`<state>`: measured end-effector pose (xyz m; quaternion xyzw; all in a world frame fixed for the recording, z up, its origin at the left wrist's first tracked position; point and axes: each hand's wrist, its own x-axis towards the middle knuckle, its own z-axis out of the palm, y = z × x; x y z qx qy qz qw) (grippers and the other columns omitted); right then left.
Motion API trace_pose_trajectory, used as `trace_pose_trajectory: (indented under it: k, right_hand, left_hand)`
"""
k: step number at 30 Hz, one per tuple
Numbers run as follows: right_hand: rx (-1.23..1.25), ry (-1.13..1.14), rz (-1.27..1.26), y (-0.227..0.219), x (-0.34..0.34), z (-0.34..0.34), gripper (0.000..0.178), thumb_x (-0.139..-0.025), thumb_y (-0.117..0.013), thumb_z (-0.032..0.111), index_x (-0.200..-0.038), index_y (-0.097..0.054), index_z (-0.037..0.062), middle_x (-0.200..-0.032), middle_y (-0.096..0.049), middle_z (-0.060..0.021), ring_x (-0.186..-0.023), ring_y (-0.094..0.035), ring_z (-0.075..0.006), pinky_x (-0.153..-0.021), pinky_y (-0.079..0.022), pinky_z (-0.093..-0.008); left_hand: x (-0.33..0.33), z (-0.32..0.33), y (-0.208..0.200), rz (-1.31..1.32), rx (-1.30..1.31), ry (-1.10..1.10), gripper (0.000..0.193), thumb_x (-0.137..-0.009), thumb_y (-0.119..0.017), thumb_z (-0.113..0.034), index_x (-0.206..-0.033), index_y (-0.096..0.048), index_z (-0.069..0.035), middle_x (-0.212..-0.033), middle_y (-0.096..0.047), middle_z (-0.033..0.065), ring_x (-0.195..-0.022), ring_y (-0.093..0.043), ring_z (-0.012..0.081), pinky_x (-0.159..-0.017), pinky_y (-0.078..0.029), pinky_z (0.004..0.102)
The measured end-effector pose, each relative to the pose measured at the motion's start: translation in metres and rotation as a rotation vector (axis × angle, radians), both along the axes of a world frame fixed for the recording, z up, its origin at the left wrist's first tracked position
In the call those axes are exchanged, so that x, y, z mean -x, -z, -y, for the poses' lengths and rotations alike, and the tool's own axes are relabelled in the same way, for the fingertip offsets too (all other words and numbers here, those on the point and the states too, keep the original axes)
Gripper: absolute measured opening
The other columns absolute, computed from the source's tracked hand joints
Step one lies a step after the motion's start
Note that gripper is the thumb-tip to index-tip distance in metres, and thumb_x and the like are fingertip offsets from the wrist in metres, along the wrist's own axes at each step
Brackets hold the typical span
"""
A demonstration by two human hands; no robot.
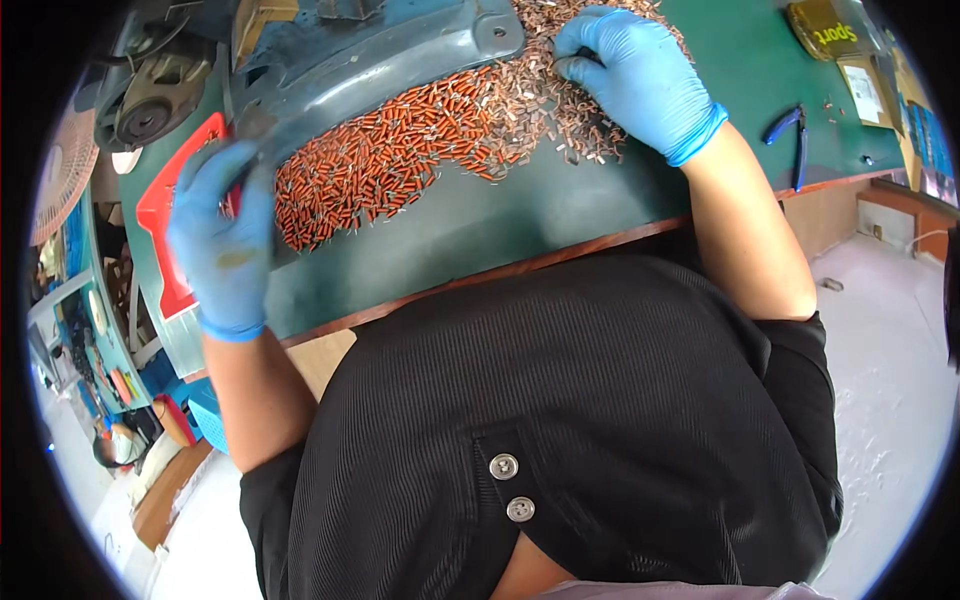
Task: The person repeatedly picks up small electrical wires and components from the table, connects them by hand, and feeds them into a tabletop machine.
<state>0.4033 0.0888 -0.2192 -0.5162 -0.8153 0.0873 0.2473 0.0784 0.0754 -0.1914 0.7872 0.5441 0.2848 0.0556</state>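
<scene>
My left hand (225, 245), in a blue glove with a brownish stain on its back, is over the red tray (158, 215) at the left. Motion blurs its fingers, so what they hold, if anything, is unclear. My right hand (640, 85), also gloved in blue, hovers at the copper-coloured clip-like bits (580, 130) heaped at the centre right. Its thumb and forefinger come together in a pinch, and whatever lies between them cannot be made out. Left of those bits spreads a pile of small orange-brown cylindrical parts with metal leads (370, 160).
A grey-blue machine housing (400, 60) stands behind the pile on the green table (480, 215). Blue-handled pliers (795, 140) lie at the right, below a dark pouch (830, 28). A dark motor-like part (150, 115) and a fan (68, 170) are at the left.
</scene>
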Motion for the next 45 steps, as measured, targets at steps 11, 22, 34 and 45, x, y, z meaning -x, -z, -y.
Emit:
trace_pose_trajectory:
  k: [11,22,34,45]
  right_hand:
    - [-0.036,0.052,-0.336,0.004,0.002,0.0,0.012,-0.073,-0.063,-0.001,-0.084,-0.061,0.002,-0.078,-0.061,-0.0172,-0.073,-0.062,-0.0329,-0.066,-0.05,-0.0357]
    - [0.509,-0.016,-0.878,-0.024,0.027,0.006,0.014,-0.083,-0.06,-0.004,-0.097,-0.061,-0.0038,-0.084,-0.063,-0.0066,-0.074,-0.06,-0.0118,-0.071,-0.051,-0.024]
    - [0.101,-0.078,-0.62,-0.026,0.048,0.016,0.014,-0.076,-0.069,-0.003,-0.09,-0.066,0.0021,-0.084,-0.065,-0.0034,-0.075,-0.059,-0.0092,-0.07,-0.049,-0.0253]
    - [0.401,-0.089,-1.151,-0.018,0.061,0.017,0.018,-0.088,-0.057,-0.002,-0.105,-0.058,-0.0021,-0.095,-0.062,-0.005,-0.084,-0.059,-0.0113,-0.077,-0.049,-0.0246]
  left_hand:
    - [-0.098,-0.015,0.024,-0.266,-0.098,0.569,0.03,-0.067,-0.068,-0.009,-0.097,-0.066,-0.007,-0.098,-0.06,0.0111,-0.093,-0.054,0.0312,-0.081,-0.047,0.0397]
    - [-0.112,-0.022,0.0,0.585,0.448,0.31,0.02,-0.082,-0.067,-0.012,-0.098,-0.064,0.0,-0.084,-0.066,0.0091,-0.074,-0.06,0.0151,-0.067,-0.047,0.0263]
    - [-0.085,-0.027,-0.013,0.847,0.947,0.328,0.014,-0.086,-0.061,-0.007,-0.099,-0.061,-0.002,-0.08,-0.064,0.0057,-0.067,-0.058,0.0093,-0.061,-0.046,0.021]
    - [-0.063,-0.012,0.005,1.412,1.015,0.395,0.017,-0.088,-0.058,-0.008,-0.103,-0.059,0.0,-0.093,-0.062,0.0078,-0.08,-0.058,0.0142,-0.072,-0.047,0.0246]
